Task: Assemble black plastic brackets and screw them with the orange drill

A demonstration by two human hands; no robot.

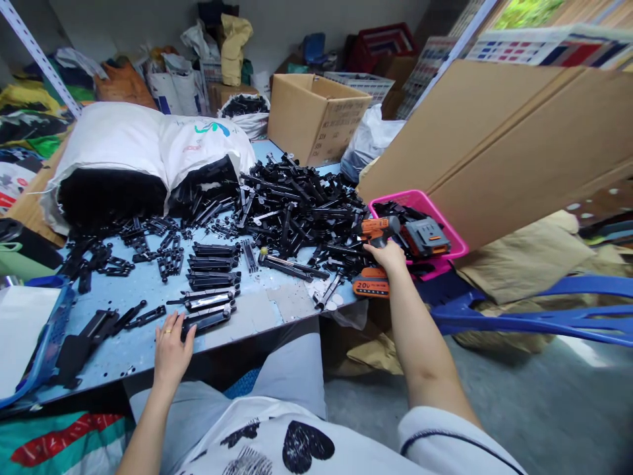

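My right hand [388,256] is wrapped round the grip of an orange and black cordless drill [374,228], whose orange 20V battery sits low by the table's front edge. My left hand [173,348] rests at the front edge with its fingers apart, touching or very near the left end of the closest black bar-shaped part [210,320]. That part lies at the front of a neat row of similar black parts [212,265]. A large heap of loose black parts [301,201] spreads behind the drill.
A pink basket [457,241] with black parts and a grey battery pack [425,236] stands right of the drill. White sacks [119,135] spill black pieces at the back left. A blue tray [62,323] sits left; a large cardboard sheet [499,138] leans right.
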